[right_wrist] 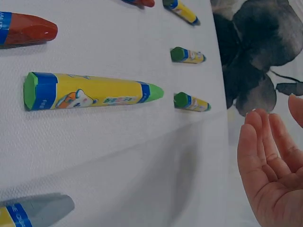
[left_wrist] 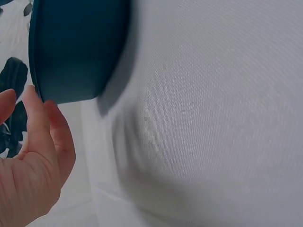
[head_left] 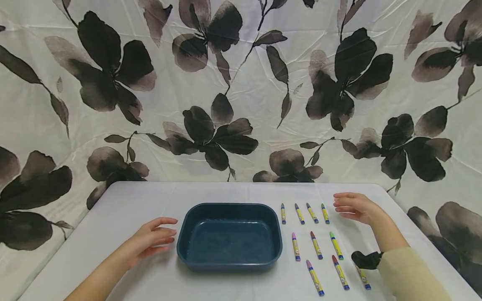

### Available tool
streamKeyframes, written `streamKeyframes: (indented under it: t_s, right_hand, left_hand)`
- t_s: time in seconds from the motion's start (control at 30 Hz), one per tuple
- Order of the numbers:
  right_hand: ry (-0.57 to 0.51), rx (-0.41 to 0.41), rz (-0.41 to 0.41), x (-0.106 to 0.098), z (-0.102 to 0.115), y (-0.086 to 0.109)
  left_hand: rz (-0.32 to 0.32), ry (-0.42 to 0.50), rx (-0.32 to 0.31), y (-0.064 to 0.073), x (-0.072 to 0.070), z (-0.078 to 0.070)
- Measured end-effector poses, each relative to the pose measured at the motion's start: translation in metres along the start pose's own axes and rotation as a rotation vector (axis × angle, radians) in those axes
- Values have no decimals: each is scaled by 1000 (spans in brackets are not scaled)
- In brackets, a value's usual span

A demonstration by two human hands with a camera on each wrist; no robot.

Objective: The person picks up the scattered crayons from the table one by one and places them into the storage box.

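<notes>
A dark blue rectangular tray (head_left: 229,238) with raised sides stands on the white-covered table. Just left of it hovers my left hand (head_left: 152,238), its fingers loosely extended toward the tray's side and holding nothing. In the left wrist view those fingertips overlap the tray's rim (left_wrist: 34,56). To the tray's right lie several crayons in yellow and blue wrappers, in rough rows. My right hand (head_left: 355,207) is above the table beyond a dark green crayon (head_left: 325,213), fingers extended and palm bare. A light green crayon (right_wrist: 99,92) lies large in the right wrist view, near a grey one (right_wrist: 45,210).
A white cloth (head_left: 150,284) covers the table, whose far edge meets a hanging floral sheet (head_left: 248,96). Red-brown crayons (head_left: 340,272) and pink-purple ones (head_left: 314,277) lie in the nearer rows. A black wrist strap piece (head_left: 365,260) hangs over the grey crayon.
</notes>
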State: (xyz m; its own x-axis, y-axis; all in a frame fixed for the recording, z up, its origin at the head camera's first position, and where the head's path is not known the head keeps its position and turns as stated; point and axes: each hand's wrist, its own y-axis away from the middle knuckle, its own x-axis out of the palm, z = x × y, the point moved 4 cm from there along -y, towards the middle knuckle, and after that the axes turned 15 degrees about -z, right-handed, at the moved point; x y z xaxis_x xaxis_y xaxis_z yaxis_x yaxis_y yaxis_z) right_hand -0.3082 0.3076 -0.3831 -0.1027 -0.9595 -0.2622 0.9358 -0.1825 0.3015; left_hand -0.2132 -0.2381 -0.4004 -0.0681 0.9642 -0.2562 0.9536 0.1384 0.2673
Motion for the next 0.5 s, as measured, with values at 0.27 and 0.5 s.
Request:
streamKeyframes:
  t_s: [0.27, 0.5]
  right_hand:
    - [-17, 56, -30, 12, -13, -11]
    - [61, 85, -79, 19, -23, -19]
  left_hand:
    - [25, 5, 4, 0, 6, 1]
    - [20, 4, -15, -2, 13, 0]
